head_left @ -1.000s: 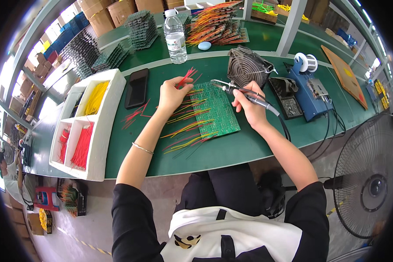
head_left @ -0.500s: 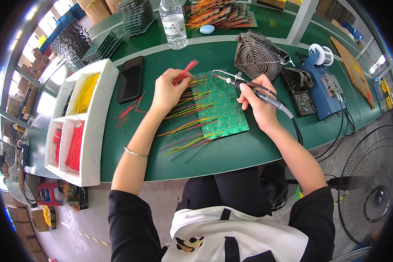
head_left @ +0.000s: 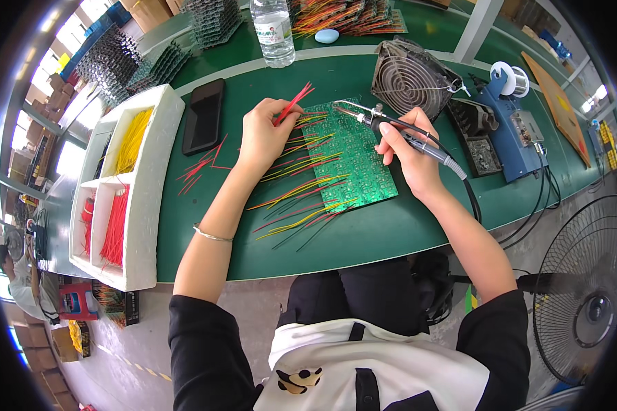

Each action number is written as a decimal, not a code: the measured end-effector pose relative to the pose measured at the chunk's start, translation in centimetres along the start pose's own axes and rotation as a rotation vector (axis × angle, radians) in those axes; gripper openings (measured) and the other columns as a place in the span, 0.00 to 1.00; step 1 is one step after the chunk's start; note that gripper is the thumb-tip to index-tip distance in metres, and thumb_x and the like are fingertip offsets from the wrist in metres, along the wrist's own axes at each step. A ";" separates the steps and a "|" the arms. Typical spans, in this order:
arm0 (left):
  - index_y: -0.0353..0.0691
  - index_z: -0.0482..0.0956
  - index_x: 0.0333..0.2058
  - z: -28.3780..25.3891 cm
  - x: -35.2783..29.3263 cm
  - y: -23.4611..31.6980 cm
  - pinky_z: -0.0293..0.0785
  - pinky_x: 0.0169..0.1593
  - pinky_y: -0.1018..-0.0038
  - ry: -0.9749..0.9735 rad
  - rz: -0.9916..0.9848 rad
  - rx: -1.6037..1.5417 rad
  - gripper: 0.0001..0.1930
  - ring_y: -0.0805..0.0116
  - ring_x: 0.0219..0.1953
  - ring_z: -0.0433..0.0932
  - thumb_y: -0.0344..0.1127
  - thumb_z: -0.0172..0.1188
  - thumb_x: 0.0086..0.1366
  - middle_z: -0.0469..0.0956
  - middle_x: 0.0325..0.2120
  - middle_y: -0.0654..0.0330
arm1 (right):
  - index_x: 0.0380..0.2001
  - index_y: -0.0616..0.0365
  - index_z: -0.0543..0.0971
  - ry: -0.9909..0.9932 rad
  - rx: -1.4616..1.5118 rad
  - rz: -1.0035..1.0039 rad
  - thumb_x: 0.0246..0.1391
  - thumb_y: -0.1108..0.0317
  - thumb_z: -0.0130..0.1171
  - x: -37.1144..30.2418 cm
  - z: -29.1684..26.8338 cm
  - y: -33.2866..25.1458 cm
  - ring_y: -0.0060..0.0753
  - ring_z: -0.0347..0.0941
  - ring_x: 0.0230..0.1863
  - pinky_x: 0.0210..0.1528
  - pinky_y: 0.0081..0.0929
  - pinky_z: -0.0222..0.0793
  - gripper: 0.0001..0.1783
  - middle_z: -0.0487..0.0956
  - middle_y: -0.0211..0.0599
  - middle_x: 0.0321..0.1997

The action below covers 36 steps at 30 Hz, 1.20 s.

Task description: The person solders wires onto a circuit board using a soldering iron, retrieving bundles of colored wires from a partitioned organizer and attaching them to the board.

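Note:
A green circuit board panel (head_left: 360, 164) lies on the green table, with red, yellow and black wires (head_left: 298, 181) sticking out from its left side. My left hand (head_left: 269, 130) is closed on a small bundle of red wires (head_left: 299, 100) at the board's upper left corner. In my right hand (head_left: 413, 152) is a soldering iron (head_left: 418, 142), with a thin solder feed tube fixed alongside. Its tip hovers over the upper part of the board; whether it touches is too small to tell. Loose red wires (head_left: 200, 166) lie left of my left forearm.
A white foam box (head_left: 151, 205) with yellow and red wires stands at the left, beside a black phone (head_left: 203, 116). Behind the board are a water bottle (head_left: 274, 41) and a metal-grilled fan (head_left: 411, 79). A blue solder feeder (head_left: 511, 130) with a solder spool (head_left: 511, 81) stands right.
The view has shifted slightly. The red wires in my left hand now fan out more at the top. Both hands stay near the board's upper edge, still gripping wires and soldering iron.

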<state>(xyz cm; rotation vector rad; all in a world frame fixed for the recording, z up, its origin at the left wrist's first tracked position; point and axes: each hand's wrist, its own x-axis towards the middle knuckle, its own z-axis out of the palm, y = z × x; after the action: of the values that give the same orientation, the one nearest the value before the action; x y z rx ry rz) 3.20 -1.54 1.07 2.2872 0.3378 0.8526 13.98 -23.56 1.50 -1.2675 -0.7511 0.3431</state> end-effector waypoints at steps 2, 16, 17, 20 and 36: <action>0.39 0.81 0.30 -0.1 -0.1 0.2 0.70 0.33 0.73 0.014 -0.006 -0.005 0.06 0.64 0.25 0.74 0.29 0.61 0.52 0.75 0.26 0.55 | 0.28 0.58 0.63 -0.006 -0.002 0.002 0.53 0.69 0.58 0.0 0.1 -0.1 0.20 0.69 0.16 0.18 0.17 0.64 0.13 0.74 0.36 0.19; 0.36 0.80 0.32 -0.1 -1.1 1.1 0.70 0.28 0.73 0.063 0.106 0.107 0.07 0.67 0.22 0.72 0.27 0.60 0.52 0.73 0.28 0.58 | 0.28 0.58 0.63 -0.003 -0.036 -0.004 0.52 0.70 0.59 0.0 0.3 -0.1 0.19 0.70 0.17 0.18 0.17 0.65 0.13 0.74 0.35 0.19; 0.36 0.80 0.32 -0.1 -1.1 1.1 0.70 0.28 0.74 0.072 0.125 0.109 0.07 0.67 0.22 0.71 0.27 0.60 0.52 0.73 0.28 0.59 | 0.28 0.58 0.63 -0.003 -0.036 -0.004 0.52 0.70 0.59 -0.1 0.4 -0.3 0.19 0.70 0.17 0.18 0.17 0.65 0.13 0.74 0.35 0.19; 0.36 0.80 0.32 -0.1 -1.1 0.9 0.70 0.27 0.74 0.079 0.130 0.105 0.07 0.68 0.21 0.71 0.26 0.60 0.52 0.73 0.27 0.59 | 0.27 0.58 0.64 -0.001 -0.066 0.019 0.53 0.72 0.57 -0.1 0.6 -0.7 0.19 0.67 0.16 0.29 0.22 0.73 0.11 0.73 0.35 0.18; 0.39 0.82 0.29 -0.1 -0.7 0.4 0.66 0.25 0.77 0.121 0.096 0.028 0.05 0.72 0.19 0.68 0.28 0.61 0.52 0.74 0.24 0.60 | 0.27 0.58 0.64 -0.023 -0.109 -0.001 0.52 0.71 0.58 -0.1 0.6 -0.6 0.19 0.68 0.16 0.22 0.17 0.68 0.11 0.74 0.35 0.18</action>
<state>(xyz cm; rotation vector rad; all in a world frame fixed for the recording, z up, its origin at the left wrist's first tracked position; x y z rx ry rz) 2.63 -2.13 1.04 2.2979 0.2971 1.0441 13.39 -23.36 2.11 -1.3675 -0.7994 0.3199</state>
